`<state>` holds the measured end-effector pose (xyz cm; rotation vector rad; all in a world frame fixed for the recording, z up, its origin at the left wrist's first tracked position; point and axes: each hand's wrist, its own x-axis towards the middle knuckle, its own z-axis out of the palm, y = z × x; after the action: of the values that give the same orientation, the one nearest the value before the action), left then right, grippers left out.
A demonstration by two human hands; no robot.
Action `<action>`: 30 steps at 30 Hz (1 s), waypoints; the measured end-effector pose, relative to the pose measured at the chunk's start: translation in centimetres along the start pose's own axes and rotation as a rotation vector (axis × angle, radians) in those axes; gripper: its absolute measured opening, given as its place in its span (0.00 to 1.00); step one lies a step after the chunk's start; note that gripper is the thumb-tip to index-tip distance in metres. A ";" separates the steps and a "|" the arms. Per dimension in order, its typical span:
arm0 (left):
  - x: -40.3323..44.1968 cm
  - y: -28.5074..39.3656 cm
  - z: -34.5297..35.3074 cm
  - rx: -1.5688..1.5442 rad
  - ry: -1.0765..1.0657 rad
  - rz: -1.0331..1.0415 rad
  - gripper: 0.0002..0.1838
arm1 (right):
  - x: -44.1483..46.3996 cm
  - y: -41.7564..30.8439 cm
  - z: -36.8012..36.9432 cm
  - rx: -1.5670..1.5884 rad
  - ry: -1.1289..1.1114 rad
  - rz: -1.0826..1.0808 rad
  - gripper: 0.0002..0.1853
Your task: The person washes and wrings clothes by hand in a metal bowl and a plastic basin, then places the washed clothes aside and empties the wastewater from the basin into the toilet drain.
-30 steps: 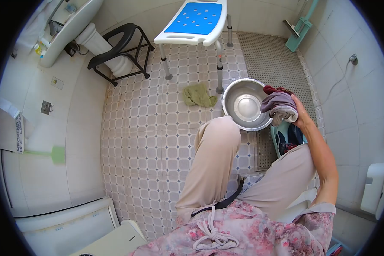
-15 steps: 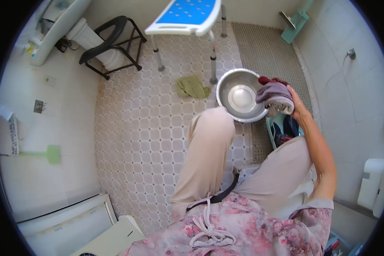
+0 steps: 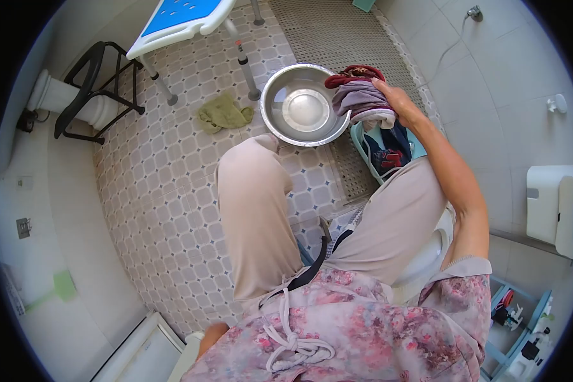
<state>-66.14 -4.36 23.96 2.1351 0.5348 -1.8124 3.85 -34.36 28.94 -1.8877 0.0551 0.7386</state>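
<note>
My right hand point(image 3: 395, 100) is closed around a bundle of folded cloths point(image 3: 361, 100), dark red, greyish purple and off-white in layers. It holds the bundle at the right rim of a metal basin point(image 3: 275, 108); whether the cloths touch the rim I cannot tell. Just below this hand is a pale teal basket point(image 3: 365, 148) with dark navy clothes point(image 3: 388, 149) in it, partly covered by my right knee. Only a bit of my left arm point(image 3: 212, 336) shows at the lower edge; the left hand is out of sight.
A green cloth point(image 3: 225, 114) lies on the tiled floor left of the basin. Behind it stands a white shower stool point(image 3: 178, 32) with a blue seat. A black-framed commode chair point(image 3: 86, 89) is at the left wall. Grey slatted matting point(image 3: 337, 38) runs along the right.
My view has turned and shifted right, so the room's things appear farther left. The right hand still grips the cloths beside the basin. Part of my left arm has come into view.
</note>
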 end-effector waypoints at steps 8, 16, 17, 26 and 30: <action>3.4 2.1 -20.6 -0.737 1.143 0.210 0.12 | -4.3 -0.1 -3.0 -0.003 0.070 0.071 0.30; 5.0 1.9 -37.3 -0.465 1.099 0.506 0.12 | -4.8 1.0 -2.9 0.002 0.088 0.015 0.29; 5.3 2.6 -38.9 -0.398 1.061 0.550 0.12 | -4.2 1.8 -2.8 -0.045 0.117 0.030 0.29; 12.4 11.0 -48.6 -0.059 0.695 0.774 0.14 | -1.3 2.9 1.9 -0.705 0.090 -0.099 0.30; 17.6 13.3 -50.7 -0.010 0.594 0.747 0.20 | 1.4 2.0 3.3 -0.781 -0.082 -0.302 0.25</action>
<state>-13.10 8.20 14.80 2.3939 -0.1511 -0.7789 2.73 -32.06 25.74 -2.5126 -0.6407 0.6743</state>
